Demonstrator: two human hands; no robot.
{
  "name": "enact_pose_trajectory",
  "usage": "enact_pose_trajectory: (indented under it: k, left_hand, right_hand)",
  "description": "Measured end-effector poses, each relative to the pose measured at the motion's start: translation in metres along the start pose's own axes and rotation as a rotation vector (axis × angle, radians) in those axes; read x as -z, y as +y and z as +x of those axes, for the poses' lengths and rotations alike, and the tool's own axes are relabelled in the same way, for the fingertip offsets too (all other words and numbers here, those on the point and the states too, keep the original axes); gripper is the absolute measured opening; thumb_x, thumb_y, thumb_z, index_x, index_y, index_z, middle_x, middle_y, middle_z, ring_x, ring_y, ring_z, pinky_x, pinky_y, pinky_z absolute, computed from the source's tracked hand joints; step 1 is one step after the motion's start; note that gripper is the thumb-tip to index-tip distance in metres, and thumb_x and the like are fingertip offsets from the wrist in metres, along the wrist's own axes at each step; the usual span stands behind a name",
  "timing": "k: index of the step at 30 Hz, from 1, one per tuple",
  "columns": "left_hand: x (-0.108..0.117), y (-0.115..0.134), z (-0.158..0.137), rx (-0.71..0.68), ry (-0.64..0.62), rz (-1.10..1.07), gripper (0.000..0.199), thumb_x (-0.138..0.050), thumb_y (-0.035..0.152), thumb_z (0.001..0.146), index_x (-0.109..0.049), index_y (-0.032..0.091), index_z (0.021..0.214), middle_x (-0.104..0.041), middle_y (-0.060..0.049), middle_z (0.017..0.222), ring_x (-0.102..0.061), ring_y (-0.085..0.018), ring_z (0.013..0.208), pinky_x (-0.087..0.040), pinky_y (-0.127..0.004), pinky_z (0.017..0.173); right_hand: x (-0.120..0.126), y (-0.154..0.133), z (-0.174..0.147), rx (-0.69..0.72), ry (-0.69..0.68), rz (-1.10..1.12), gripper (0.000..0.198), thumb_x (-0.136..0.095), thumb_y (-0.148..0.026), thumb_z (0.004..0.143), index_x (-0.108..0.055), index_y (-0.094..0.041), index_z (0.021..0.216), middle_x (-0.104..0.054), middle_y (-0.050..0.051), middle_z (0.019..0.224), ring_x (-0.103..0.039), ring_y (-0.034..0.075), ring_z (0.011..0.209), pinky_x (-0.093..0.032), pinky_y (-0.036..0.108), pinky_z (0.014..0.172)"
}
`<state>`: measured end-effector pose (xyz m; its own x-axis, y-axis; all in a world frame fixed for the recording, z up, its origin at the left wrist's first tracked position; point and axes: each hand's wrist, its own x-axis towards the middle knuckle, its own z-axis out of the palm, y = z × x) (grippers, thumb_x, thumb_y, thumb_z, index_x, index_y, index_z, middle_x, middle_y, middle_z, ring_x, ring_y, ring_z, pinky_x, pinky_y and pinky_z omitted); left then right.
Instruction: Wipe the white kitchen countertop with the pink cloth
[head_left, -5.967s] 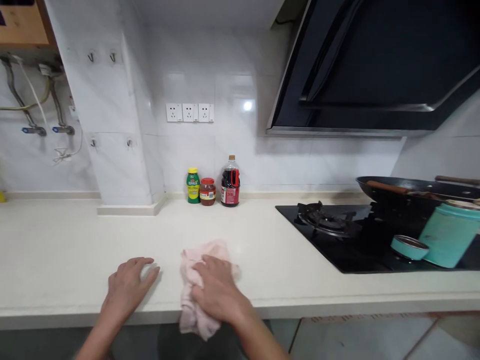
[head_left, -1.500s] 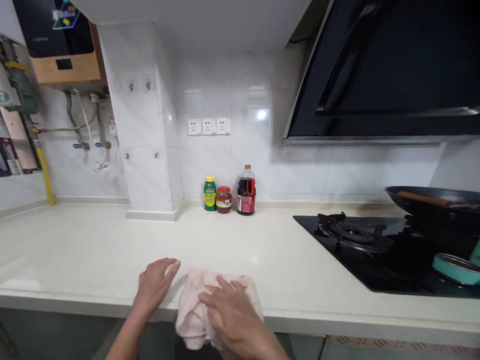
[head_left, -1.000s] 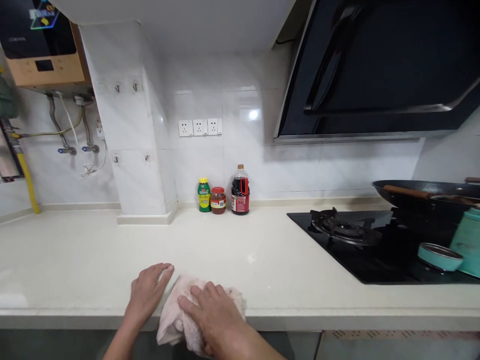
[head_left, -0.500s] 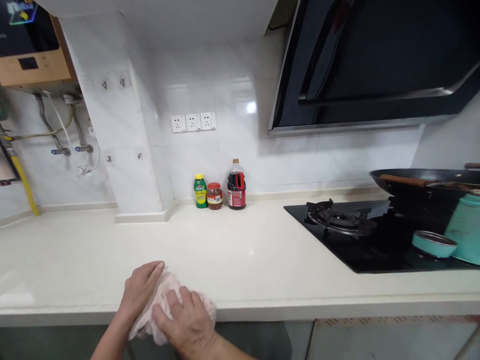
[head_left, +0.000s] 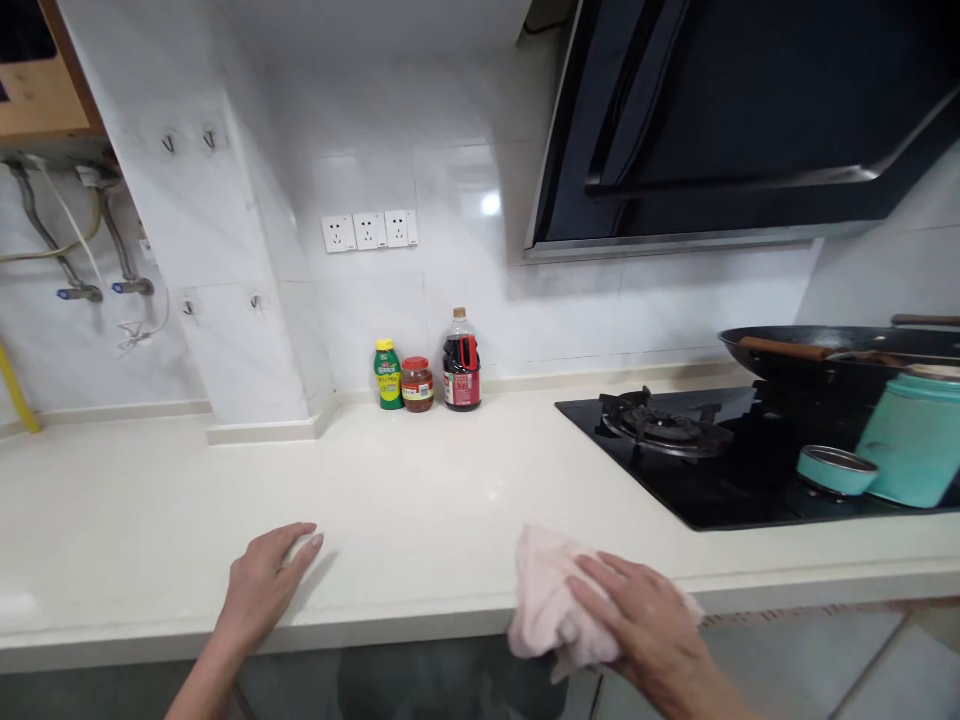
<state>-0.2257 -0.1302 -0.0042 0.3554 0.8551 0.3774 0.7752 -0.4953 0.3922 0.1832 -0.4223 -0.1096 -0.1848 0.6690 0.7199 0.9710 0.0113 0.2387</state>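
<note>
Along the front edge of the counter point(head_left: 420, 500), a pale pink cloth point(head_left: 551, 590) lay draped over the lip, part of it on top and part hanging down in front. The right hand point(head_left: 637, 620) was laid across it, fingers stretched out over the folds; from where I stood I could not tell whether that grip was closed on the cloth or only rested on it. Off to the left, well apart from the cloth, the left hand point(head_left: 262, 580) was near the same front edge, its grip loosely open, the thumb apart from the fingers.

By the back edge, close to the wall point(head_left: 375, 320), three containers stood upright: a green bottle point(head_left: 388, 377) with a yellow cap, a red-lidded jar point(head_left: 417, 386) just beside it, and, slightly right of them, a dark bottle point(head_left: 461, 365) with a red handle. Toward the counter's right end was a black hob point(head_left: 720, 500), its front left corner near the cloth. A burner point(head_left: 664, 428) showed on its left, a wok point(head_left: 795, 375) sat at the back right, and nearer the front a turquoise canister point(head_left: 915, 435) stood beside a shallow round tin point(head_left: 836, 475).
</note>
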Motion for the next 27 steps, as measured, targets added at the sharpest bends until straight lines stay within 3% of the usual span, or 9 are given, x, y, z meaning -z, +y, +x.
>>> enact_pose_trajectory:
  k: [5,7,10,15,20,23,27]
  left_hand:
    - [-0.005,-0.002,0.001,-0.007,-0.003,0.018,0.054,-0.041,0.061,0.085,-0.074,0.028,0.111,-0.072,-0.002,0.124,-0.059,-0.03,0.124,-0.044,-0.042,0.105]
    - [-0.008,-0.002,0.001,-0.01,-0.003,0.021,0.054,-0.041,0.061,0.085,-0.073,0.028,0.113,-0.071,-0.003,0.125,-0.057,-0.03,0.126,-0.043,-0.043,0.105]
    - [-0.012,-0.003,0.001,-0.013,-0.003,0.021,0.054,-0.041,0.061,0.086,-0.072,0.028,0.115,-0.07,-0.004,0.128,-0.055,-0.031,0.127,-0.04,-0.045,0.106]
    - [-0.015,-0.004,-0.002,0.007,-0.004,0.003,0.052,-0.041,0.061,0.089,-0.07,0.03,0.118,-0.066,-0.005,0.133,-0.051,-0.031,0.131,-0.037,-0.048,0.107]
    - [-0.018,-0.006,-0.004,-0.018,0.025,-0.007,0.048,-0.044,0.059,0.09,-0.07,0.029,0.118,-0.067,-0.005,0.133,-0.052,-0.03,0.13,-0.038,-0.046,0.106]
    - [-0.019,-0.008,-0.005,-0.034,0.059,-0.027,0.046,-0.045,0.056,0.091,-0.07,0.028,0.116,-0.069,-0.005,0.129,-0.054,-0.028,0.128,-0.038,-0.044,0.107]
    - [-0.016,-0.008,-0.005,-0.039,0.072,-0.065,0.045,-0.046,0.056,0.089,-0.071,0.027,0.114,-0.07,-0.004,0.126,-0.055,-0.028,0.125,-0.039,-0.045,0.107]
  right_hand:
    - [0.014,0.079,-0.059,-0.126,-0.024,-0.092,0.074,-0.073,-0.029,0.071,-0.046,-0.031,0.139,-0.057,0.01,0.138,-0.053,0.034,0.121,-0.043,0.047,0.094]
    - [0.015,0.089,-0.067,-0.139,-0.023,-0.12,0.074,-0.072,-0.03,0.069,-0.046,-0.03,0.138,-0.057,0.011,0.136,-0.054,0.034,0.119,-0.043,0.047,0.091]
    - [0.014,0.079,-0.058,-0.169,-0.047,-0.178,0.077,-0.071,-0.027,0.061,-0.049,-0.027,0.135,-0.06,0.012,0.13,-0.056,0.036,0.111,-0.043,0.048,0.086]
    - [-0.004,0.012,-0.005,-0.067,-0.115,-0.097,0.082,-0.074,-0.028,0.055,-0.05,-0.027,0.134,-0.062,0.011,0.128,-0.055,0.035,0.109,-0.041,0.046,0.089]
    - [-0.041,-0.097,0.07,-0.046,-0.199,0.022,0.09,-0.083,-0.034,0.054,-0.049,-0.026,0.136,-0.061,0.015,0.13,-0.053,0.041,0.111,-0.04,0.053,0.091]
    - [-0.069,-0.171,0.12,0.012,-0.226,0.129,0.081,-0.08,-0.039,0.064,-0.047,-0.028,0.138,-0.06,0.014,0.131,-0.055,0.04,0.111,-0.044,0.055,0.09]
    - [-0.094,-0.245,0.176,0.034,-0.133,0.19,0.055,-0.059,-0.033,0.089,-0.044,-0.023,0.141,-0.063,0.017,0.122,-0.059,0.036,0.106,-0.048,0.057,0.086]
